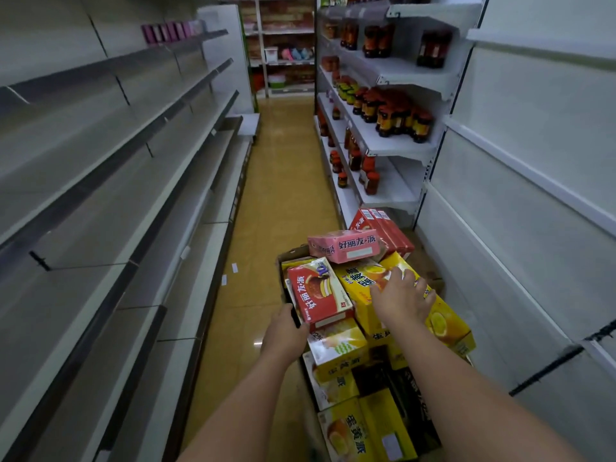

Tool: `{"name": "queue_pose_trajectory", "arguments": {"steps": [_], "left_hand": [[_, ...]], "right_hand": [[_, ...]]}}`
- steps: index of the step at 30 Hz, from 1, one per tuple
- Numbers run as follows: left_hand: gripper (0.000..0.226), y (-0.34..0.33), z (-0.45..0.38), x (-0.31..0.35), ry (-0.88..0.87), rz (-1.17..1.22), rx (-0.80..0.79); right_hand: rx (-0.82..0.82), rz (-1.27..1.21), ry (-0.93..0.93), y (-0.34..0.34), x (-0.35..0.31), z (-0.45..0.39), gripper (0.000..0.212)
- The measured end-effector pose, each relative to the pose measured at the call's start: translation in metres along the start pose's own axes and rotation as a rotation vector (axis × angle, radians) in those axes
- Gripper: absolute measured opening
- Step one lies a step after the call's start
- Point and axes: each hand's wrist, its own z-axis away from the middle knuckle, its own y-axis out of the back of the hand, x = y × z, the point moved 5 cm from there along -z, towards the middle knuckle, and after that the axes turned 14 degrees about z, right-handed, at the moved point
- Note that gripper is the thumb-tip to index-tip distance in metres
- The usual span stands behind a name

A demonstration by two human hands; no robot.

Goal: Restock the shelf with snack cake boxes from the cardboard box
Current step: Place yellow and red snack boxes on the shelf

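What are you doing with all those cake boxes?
A person is unpacking snack cakes in a shop aisle. The left hand grips the near end of a red snack cake box, and the right hand lies on a yellow snack cake box. Both boxes sit on the heap in the cardboard box on the floor, with a pink box on top. The grey shelves to the left are bare; nothing has gone onto them yet.

glossy tiled floor, matt metal shelves
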Motion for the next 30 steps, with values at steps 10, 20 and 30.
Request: {"name": "queue_pose_trajectory", "arguments": {"steps": [10,20,30], "left_hand": [[0.023,-0.024,-0.059,-0.005,0.217,0.320,0.086],[0.056,-0.030,-0.064,-0.006,0.272,0.224,0.230],[0.058,-0.039,-0.037,-0.006,0.299,0.492,0.270]], "right_hand": [[-0.121,0.133,-0.149,-0.017,-0.003,-0.035,0.044],[-0.344,-0.219,-0.204,-0.033,0.012,-0.054,0.055],[-0.555,-0.390,-0.138,-0.029,0.028,-0.049,0.070]]}}
